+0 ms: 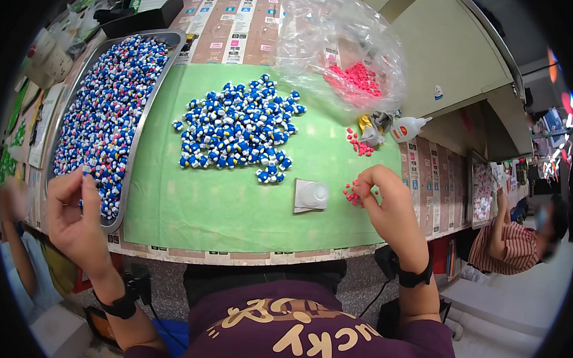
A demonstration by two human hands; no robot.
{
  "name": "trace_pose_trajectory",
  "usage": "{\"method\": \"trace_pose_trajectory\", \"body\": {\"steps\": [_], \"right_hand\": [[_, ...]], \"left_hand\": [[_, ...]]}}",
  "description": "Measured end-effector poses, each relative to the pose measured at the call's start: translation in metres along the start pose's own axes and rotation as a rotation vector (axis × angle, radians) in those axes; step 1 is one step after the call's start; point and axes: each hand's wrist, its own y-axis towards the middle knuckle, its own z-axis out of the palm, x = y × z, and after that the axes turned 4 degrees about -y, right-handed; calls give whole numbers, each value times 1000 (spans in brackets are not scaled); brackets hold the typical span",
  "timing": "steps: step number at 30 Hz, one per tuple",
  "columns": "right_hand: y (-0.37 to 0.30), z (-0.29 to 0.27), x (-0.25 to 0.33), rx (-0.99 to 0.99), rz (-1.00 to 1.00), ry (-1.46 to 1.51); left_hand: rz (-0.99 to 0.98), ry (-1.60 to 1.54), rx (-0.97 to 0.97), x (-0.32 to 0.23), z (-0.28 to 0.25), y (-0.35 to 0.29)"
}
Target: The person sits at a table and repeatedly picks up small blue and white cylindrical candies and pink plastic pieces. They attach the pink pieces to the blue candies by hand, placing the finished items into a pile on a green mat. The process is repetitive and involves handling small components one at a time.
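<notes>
My left hand (78,219) is over the near end of a metal tray (176,39), its thumb and forefinger pinched on a small blue-and-white plastic piece (87,170). Several similar blue, white and pink pieces (109,103) fill that tray. My right hand (390,205) reaches down to a little pile of pink pieces (350,192) on the green mat (215,221), fingertips closed together; what they hold is too small to make out. A loose heap of blue-and-white pieces (238,127) lies mid-mat. Left of my right hand, a small translucent cup (314,194) stands on a grey square.
A clear plastic bag (304,47) with pink pieces (359,79) lies at the far right. Nearer are more pink pieces (361,147), crumpled foil (375,126) and a white squeeze bottle (409,128). A cabinet (449,52) borders the right; co-workers sit on both sides.
</notes>
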Motion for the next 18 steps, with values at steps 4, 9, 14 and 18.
{"method": "trace_pose_trajectory", "body": {"steps": [4,9,14,18], "right_hand": [[0,11,5,33,-9,-164],[1,23,11,-9,-64,-336],[-3,20,18,15,-105,-338],[-12,19,17,34,-97,-292]], "left_hand": [[-289,207,50,15,-18,9],[-74,124,221,-31,44,-4],[147,-117,836,-62,111,-29],[35,-18,932,-67,131,-37]]}}
